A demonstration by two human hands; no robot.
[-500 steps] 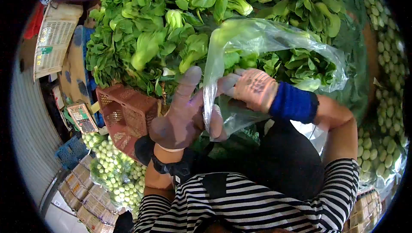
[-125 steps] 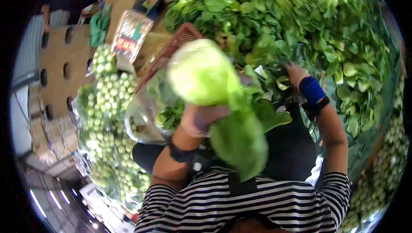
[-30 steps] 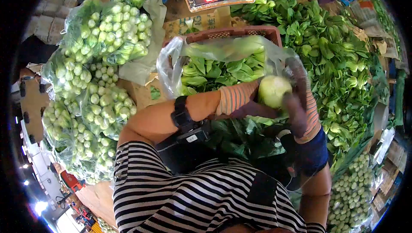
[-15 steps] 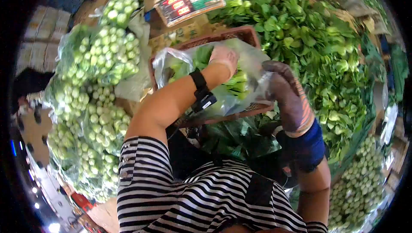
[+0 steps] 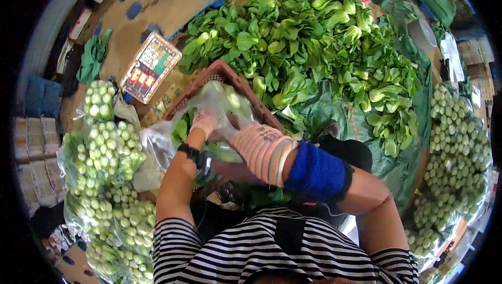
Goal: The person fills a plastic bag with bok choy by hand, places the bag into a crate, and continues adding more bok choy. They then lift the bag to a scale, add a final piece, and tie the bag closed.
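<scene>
A clear plastic bag (image 5: 222, 101) with leafy greens inside it sits in a brown plastic crate (image 5: 217, 68). My left hand (image 5: 205, 122), in a pale pink glove, is at the near side of the bag; film and blur cover its fingertips, so its grip does not show clearly. Close beside it, my right hand (image 5: 261, 148) wears an orange-and-grey striped glove, its fingers closed on the bag's plastic. Pale stalks show through the film, and green leaves (image 5: 181, 128) show near my left hand. A loose flap of the bag (image 5: 158, 142) spreads over the crate's left side.
Loose bok choy (image 5: 293, 38) is heaped beyond the crate, partly on a green sheet (image 5: 340, 119). Filled bags of greens (image 5: 104, 153) line the left, and another large bag (image 5: 452, 158) stands at right. A scale-like display (image 5: 150, 68) lies behind the crate's left corner.
The head view has turned, and the crate now appears further left and angled. My right hand has come across from the bag's right side to beside my left hand, which is less deep inside.
</scene>
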